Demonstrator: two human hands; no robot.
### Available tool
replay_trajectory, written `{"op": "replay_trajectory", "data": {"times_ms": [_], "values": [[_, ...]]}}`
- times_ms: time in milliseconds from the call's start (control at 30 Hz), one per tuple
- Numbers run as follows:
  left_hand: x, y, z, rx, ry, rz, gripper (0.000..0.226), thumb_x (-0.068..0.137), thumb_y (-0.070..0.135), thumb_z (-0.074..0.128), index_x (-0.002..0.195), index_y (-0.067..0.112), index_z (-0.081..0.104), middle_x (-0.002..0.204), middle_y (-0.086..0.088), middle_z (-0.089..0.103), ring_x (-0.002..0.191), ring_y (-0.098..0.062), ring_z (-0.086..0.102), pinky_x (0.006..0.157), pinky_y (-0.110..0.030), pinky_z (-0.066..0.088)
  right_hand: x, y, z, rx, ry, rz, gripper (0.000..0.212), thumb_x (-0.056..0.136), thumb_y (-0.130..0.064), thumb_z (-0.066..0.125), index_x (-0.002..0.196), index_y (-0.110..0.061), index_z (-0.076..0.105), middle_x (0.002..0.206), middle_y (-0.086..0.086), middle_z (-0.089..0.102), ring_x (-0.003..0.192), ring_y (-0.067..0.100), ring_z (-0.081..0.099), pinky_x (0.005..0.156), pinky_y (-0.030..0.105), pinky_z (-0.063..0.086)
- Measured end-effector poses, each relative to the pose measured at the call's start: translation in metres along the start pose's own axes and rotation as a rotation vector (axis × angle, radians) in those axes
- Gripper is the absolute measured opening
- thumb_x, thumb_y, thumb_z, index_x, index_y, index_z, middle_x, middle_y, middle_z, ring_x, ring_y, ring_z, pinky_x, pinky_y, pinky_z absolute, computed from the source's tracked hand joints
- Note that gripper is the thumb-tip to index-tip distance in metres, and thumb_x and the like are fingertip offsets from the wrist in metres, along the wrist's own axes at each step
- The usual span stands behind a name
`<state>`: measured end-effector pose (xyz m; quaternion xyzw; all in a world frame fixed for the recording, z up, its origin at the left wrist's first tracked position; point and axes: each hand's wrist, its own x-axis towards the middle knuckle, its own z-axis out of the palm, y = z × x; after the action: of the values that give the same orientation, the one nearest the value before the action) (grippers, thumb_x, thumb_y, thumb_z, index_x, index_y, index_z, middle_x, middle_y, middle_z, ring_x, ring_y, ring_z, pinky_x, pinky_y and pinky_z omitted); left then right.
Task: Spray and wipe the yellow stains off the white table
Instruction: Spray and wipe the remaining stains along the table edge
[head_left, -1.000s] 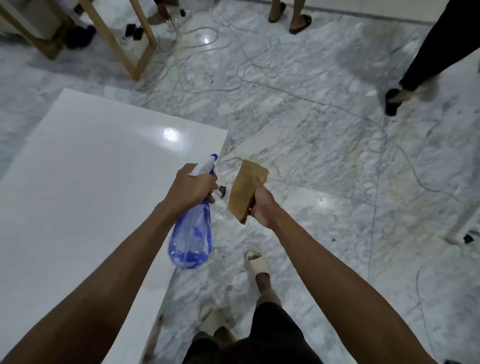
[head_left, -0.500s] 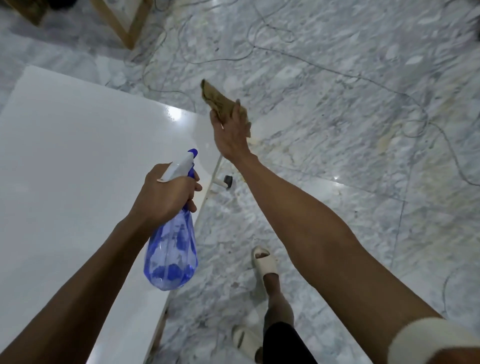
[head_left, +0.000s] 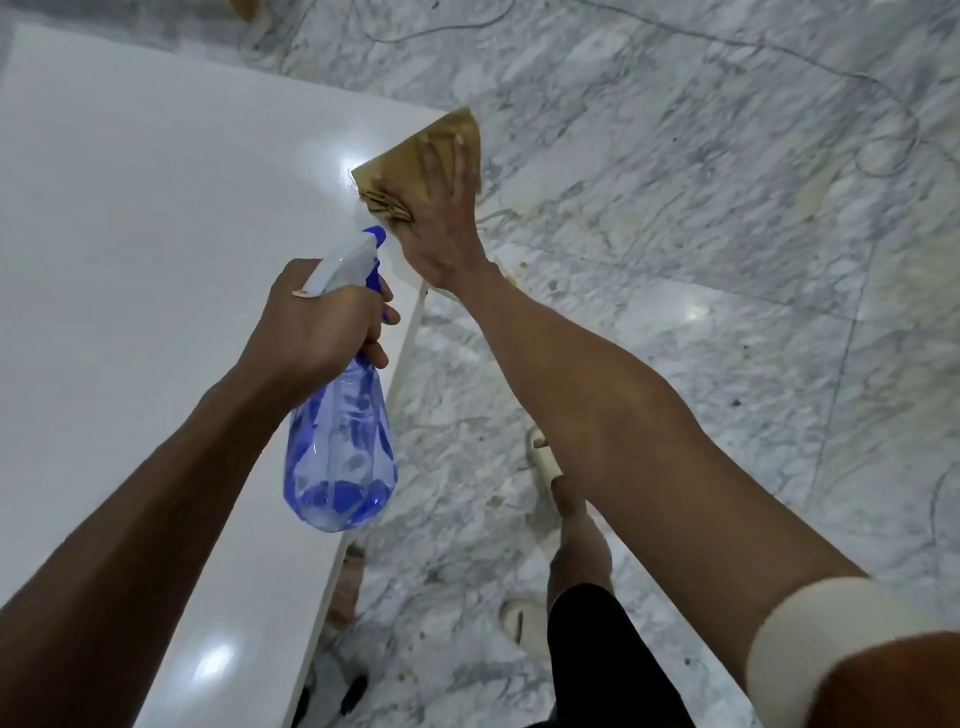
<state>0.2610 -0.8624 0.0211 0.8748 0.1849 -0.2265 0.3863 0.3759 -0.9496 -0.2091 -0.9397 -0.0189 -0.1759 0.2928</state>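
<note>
- Wiping step in hand: right hand (head_left: 441, 223), fingers straight, presses the cloth (head_left: 415, 156) flat on the surface (head_left: 156, 260) at its far right corner.
- Left hand (head_left: 322, 322) grips the spray bottle (head_left: 340, 447) above the near edge.
- No yellow stains visible; next move likely calls for strokes along that corner.

- Left hand (head_left: 317, 322) is raised, fingers curled tight, arm bent inward.
- Right hand (head_left: 441, 218) lies flat, fingers straight, palm down, arm stretched forward.
</note>
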Motion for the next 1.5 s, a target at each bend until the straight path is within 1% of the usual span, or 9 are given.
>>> {"op": "replay_trajectory", "data": {"times_ms": [133,467,667,767,867,1000,1100,1300,1500], "values": [[-0.023,-0.017,0.006,0.034,-0.006,0.01,0.023,0.079,-0.01,0.05,0.079,0.008,0.063,0.086,-0.014,0.073,0.037,-0.011,0.057,0.05,-0.026,0.054,-0.024,-0.009,0.004,0.072,0.043,-0.102,0.039,0.09,-0.036,0.066,0.126,-0.022,0.069,0.14,0.031,0.052,0.133,0.065,0.033,0.114,0.066,0.022],[-0.085,-0.078,0.007,0.047,0.037,-0.012,0.022,0.081,-0.011,0.051,0.082,0.007,0.063,0.089,-0.015,0.072,0.043,-0.016,0.061,0.056,-0.029,0.055,-0.112,-0.054,0.013,0.194,0.006,-0.118,0.035,0.092,-0.043,0.063,0.126,-0.036,0.068,0.15,0.023,0.044,0.142,0.059,0.02,0.122,0.057,0.007],[-0.131,-0.127,0.0,0.003,0.079,-0.052,0.023,0.079,-0.011,0.049,0.081,0.008,0.062,0.086,-0.013,0.072,0.044,-0.017,0.059,0.055,-0.029,0.055,-0.156,-0.09,0.01,0.08,-0.167,-0.078,0.063,0.096,-0.061,0.038,0.146,-0.025,0.05,0.159,0.02,0.029,0.15,0.05,0.002,0.122,0.046,-0.014],[-0.154,-0.153,-0.005,-0.033,0.106,-0.062,0.025,0.08,-0.012,0.049,0.08,0.01,0.061,0.085,-0.013,0.071,0.048,-0.019,0.059,0.052,-0.026,0.055,-0.191,-0.104,0.01,0.153,-0.107,-0.113,0.054,0.093,-0.05,0.056,0.141,-0.026,0.056,0.155,0.025,0.036,0.146,0.056,0.01,0.122,0.057,0.001],[-0.177,-0.18,-0.009,-0.071,0.132,-0.094,0.025,0.08,-0.011,0.05,0.083,0.01,0.062,0.088,-0.014,0.071,0.05,-0.021,0.058,0.058,-0.031,0.056,-0.221,-0.119,0.005,0.146,-0.087,-0.188,0.05,0.094,-0.046,0.053,0.14,-0.029,0.057,0.154,0.026,0.036,0.144,0.06,0.014,0.12,0.054,-0.005],[-0.208,-0.215,-0.014,-0.103,0.155,-0.115,0.024,0.078,-0.01,0.05,0.083,0.009,0.062,0.092,-0.016,0.073,0.04,-0.012,0.059,0.064,-0.034,0.057,-0.258,-0.145,-0.008,0.296,-0.022,-0.094,0.075,0.087,-0.032,0.071,0.15,-0.012,0.036,0.156,0.028,0.017,0.142,0.06,0.012,0.123,0.045,-0.003],[-0.231,-0.24,-0.016,-0.124,0.171,-0.113,0.023,0.078,-0.009,0.05,0.083,0.009,0.063,0.095,-0.015,0.074,0.04,-0.012,0.06,0.063,-0.033,0.057,-0.293,-0.166,-0.026,0.357,0.093,-0.137,0.09,0.075,-0.02,0.086,0.141,-0.014,0.026,0.149,0.01,0.016,0.137,0.06,0.017,0.111,0.067,0.026],[-0.285,-0.285,-0.019,-0.183,0.157,-0.141,0.029,0.058,0.008,0.049,0.082,0.002,0.063,0.093,-0.017,0.076,0.041,-0.014,0.06,0.056,-0.029,0.055,-0.354,-0.199,-0.011,-0.014,-0.301,-0.16,0.065,0.097,-0.06,0.025,0.15,-0.029,0.043,0.163,0.017,0.023,0.147,0.052,-0.003,0.118,0.064,0.011],[-0.318,-0.332,-0.025,-0.19,0.201,-0.165,0.017,0.072,0.0,0.051,0.081,0.004,0.063,0.094,-0.019,0.075,0.045,-0.018,0.061,0.049,-0.027,0.055,-0.365,-0.213,-0.017,-0.085,-0.339,-0.148,0.067,0.098,-0.059,0.014,0.151,-0.03,0.041,0.162,0.021,0.023,0.147,0.055,0.001,0.117,0.066,0.009]]}}
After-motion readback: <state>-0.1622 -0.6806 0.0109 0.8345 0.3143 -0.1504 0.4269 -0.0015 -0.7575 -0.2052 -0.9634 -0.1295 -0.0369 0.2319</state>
